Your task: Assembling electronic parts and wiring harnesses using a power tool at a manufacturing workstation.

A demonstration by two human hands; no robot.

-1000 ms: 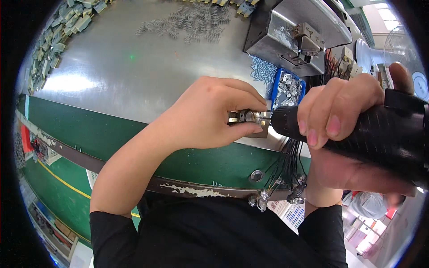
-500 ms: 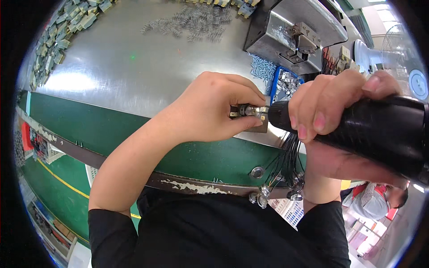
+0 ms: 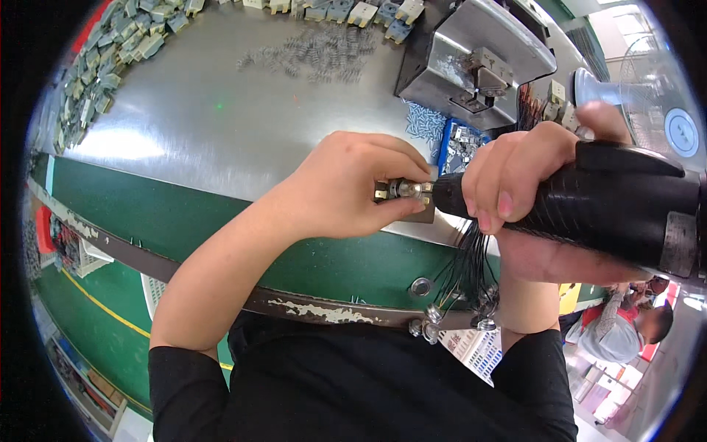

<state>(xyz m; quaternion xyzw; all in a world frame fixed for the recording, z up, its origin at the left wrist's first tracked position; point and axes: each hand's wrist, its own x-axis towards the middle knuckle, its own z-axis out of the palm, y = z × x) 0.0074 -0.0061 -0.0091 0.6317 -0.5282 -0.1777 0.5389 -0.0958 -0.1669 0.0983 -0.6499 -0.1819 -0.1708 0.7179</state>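
My left hand point(image 3: 342, 184) pinches a small part with brass-coloured metal terminals point(image 3: 406, 189) between thumb and fingers. The part rests at a dark block point(image 3: 421, 216) near the front edge of the metal sheet; the fingers partly cover it. My right hand point(image 3: 519, 180) is wrapped round a black electric screwdriver point(image 3: 611, 202), held sideways with its nose pointing left. That nose meets the right end of the small part; the bit itself is mostly hidden. Black wires point(image 3: 471, 254) hang below the screwdriver, with round metal pieces point(image 3: 420, 286) near their ends.
A blue tray point(image 3: 443, 147) of small metal parts and loose screws point(image 3: 423, 121) lie beyond my right hand. Behind stands a bent metal fixture point(image 3: 460, 51). Springs point(image 3: 317, 55) and grey-and-cream plastic housings point(image 3: 140, 44) lie farther off. Another person point(image 3: 611, 335) is at right.
The screwdriver and my right hand have shifted slightly left and down, and the right thumb has changed position. My left hand keeps its hold on the small part. The whole view has tilted a little.
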